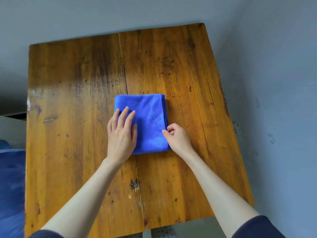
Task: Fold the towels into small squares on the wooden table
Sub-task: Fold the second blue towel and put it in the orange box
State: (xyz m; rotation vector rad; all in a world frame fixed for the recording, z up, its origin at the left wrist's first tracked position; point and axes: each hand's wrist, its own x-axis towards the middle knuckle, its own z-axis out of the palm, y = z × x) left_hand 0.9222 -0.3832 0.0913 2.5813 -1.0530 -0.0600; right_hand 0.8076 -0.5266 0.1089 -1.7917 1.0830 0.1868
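Blue towel (145, 121) lies near the middle of the wooden surface (68, 100), already folded to a near-square, layered edges facing the right edge; long axis runs slightly near-to-far. Left hand (121, 133) presses flat on it, fingers straight. Right hand (177, 137) pinches its near right corner. Likely only squaring-up left; blue fabric (10, 186) sits off the left edge

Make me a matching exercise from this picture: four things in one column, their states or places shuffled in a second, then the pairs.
1. folded blue microfibre towel
2. left hand
3. right hand
4. worn wooden table

A. pinches the towel's right edge
B. lies flat on the towel's left part
C. carries the towel
D. lies square at the table's middle

Pairs: 1-D, 2-B, 3-A, 4-C
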